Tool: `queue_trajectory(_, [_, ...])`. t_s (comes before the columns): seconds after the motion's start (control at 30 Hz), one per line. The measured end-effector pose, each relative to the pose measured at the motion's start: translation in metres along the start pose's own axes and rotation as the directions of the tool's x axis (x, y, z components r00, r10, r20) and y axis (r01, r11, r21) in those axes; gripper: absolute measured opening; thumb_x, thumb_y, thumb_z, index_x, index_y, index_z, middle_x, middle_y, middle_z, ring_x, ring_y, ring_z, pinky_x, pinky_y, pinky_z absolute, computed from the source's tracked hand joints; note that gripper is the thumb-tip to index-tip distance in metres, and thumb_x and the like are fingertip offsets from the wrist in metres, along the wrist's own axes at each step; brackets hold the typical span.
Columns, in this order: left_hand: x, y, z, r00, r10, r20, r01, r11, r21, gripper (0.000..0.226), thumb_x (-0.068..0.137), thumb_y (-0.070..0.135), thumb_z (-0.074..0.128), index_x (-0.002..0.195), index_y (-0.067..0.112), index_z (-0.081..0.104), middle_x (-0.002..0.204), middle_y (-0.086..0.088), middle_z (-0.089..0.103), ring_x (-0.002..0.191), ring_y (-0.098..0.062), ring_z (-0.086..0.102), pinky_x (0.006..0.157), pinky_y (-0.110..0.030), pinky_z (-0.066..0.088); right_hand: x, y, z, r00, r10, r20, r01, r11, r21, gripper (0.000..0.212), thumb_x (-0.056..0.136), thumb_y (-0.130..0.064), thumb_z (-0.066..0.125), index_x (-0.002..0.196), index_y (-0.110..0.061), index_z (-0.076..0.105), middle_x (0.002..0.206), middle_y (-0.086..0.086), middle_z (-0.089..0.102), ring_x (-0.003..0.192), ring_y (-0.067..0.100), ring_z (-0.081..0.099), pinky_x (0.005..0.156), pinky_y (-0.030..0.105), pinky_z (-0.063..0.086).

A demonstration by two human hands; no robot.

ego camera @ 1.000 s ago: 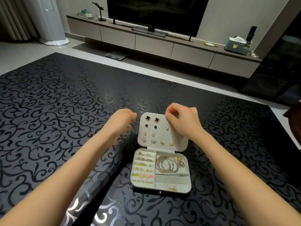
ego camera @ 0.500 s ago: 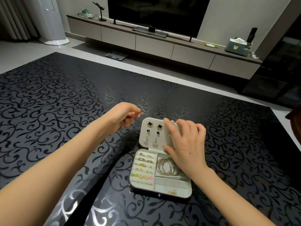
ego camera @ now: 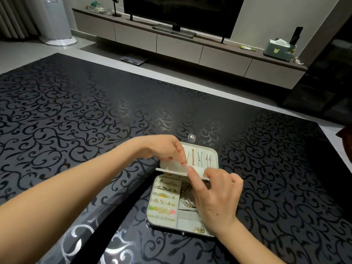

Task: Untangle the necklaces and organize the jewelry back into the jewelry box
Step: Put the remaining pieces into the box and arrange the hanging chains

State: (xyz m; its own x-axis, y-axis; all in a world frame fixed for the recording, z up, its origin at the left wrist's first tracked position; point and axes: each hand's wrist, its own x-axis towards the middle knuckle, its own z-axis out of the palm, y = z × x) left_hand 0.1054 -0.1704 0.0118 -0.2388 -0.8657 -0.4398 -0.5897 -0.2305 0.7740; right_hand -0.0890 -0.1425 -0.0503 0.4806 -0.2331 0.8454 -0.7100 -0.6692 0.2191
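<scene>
Both left hand and right hand pinch the divider; patterned table, television beyond.

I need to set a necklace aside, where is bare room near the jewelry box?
Bare table left and right of the jewelry box, also beyond its lid. Crowded over the box, where left hand and right hand meet at the panel.

Single view only for me: head cam, above and behind both grips, facing forward and down. Close range. Left grip and right grip sit lower centre, surface spreads beyond them, TV unit far ahead at top.
</scene>
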Motion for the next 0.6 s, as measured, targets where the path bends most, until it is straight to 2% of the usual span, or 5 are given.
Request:
queue_trajectory(0.17, [0.009, -0.008, 0.016, 0.997, 0.017, 0.072, -0.01, 0.995, -0.099, 0.013, 0.078, 0.016, 0.055, 0.071, 0.017, 0.066, 0.073, -0.012, 0.042, 0.064, -0.023, 0.034, 0.059, -0.028, 0.026, 0.003, 0.001, -0.001, 0.998, -0.008, -0.06, 0.006, 0.999, -0.032, 0.045, 0.087, 0.001, 0.045, 0.122, -0.028, 0.041, 0.09, 0.003, 0.042, 0.073, 0.018, 0.044, 0.069, 0.037, 0.031])
queue_trajectory(0.3, [0.007, -0.004, 0.018, 0.997, 0.03, 0.075, -0.017, 0.987, -0.158, 0.016, 0.079, 0.019, 0.054, 0.078, 0.014, 0.069, 0.08, -0.015, 0.042, 0.064, -0.021, 0.032, 0.06, -0.03, 0.025, 0.001, 0.0, -0.002, 0.997, -0.008, -0.071, 0.007, 1.0, -0.011, 0.059, 0.082, -0.004, 0.057, 0.129, -0.029, 0.031, 0.093, 0.002, 0.043, 0.078, 0.018, 0.046, 0.071, 0.038, 0.031])
queue_trajectory(0.43, [0.005, -0.01, 0.019, 0.993, 0.088, 0.084, -0.071, 0.981, -0.18, 0.018, 0.083, 0.023, 0.06, 0.087, 0.015, 0.075, 0.083, -0.015, 0.048, 0.077, -0.025, 0.038, 0.074, -0.036, 0.031, -0.004, 0.004, -0.014, 0.998, 0.055, -0.012, -0.053, 0.993, 0.109, 0.064, 0.065, -0.002, 0.073, 0.117, -0.025, 0.045, 0.097, 0.002, 0.045, 0.084, 0.02, 0.048, 0.079, 0.039, 0.03])
queue_trajectory(0.53, [0.006, -0.01, 0.02, 0.99, 0.098, 0.101, -0.076, 0.976, -0.203, 0.018, 0.089, 0.019, 0.06, 0.091, 0.008, 0.074, 0.071, -0.008, 0.053, 0.067, -0.02, 0.046, 0.07, -0.021, 0.037, -0.008, 0.01, -0.026, 0.965, 0.25, 0.082, -0.261, 0.945, 0.198, 0.066, 0.055, 0.0, 0.071, 0.114, -0.016, 0.044, 0.101, 0.004, 0.045, 0.09, 0.024, 0.047, 0.085, 0.039, 0.029])
queue_trajectory(0.6, [0.006, -0.005, 0.017, 0.99, 0.084, 0.111, -0.059, 0.975, -0.216, 0.017, 0.093, 0.01, 0.054, 0.095, -0.001, 0.068, 0.049, 0.01, 0.052, 0.046, 0.0, 0.046, 0.053, -0.007, 0.036, -0.007, 0.013, -0.028, 0.919, 0.373, 0.13, -0.394, 0.887, 0.24, 0.065, 0.054, 0.0, 0.069, 0.113, -0.012, 0.043, 0.103, 0.004, 0.044, 0.092, 0.025, 0.044, 0.085, 0.039, 0.03])
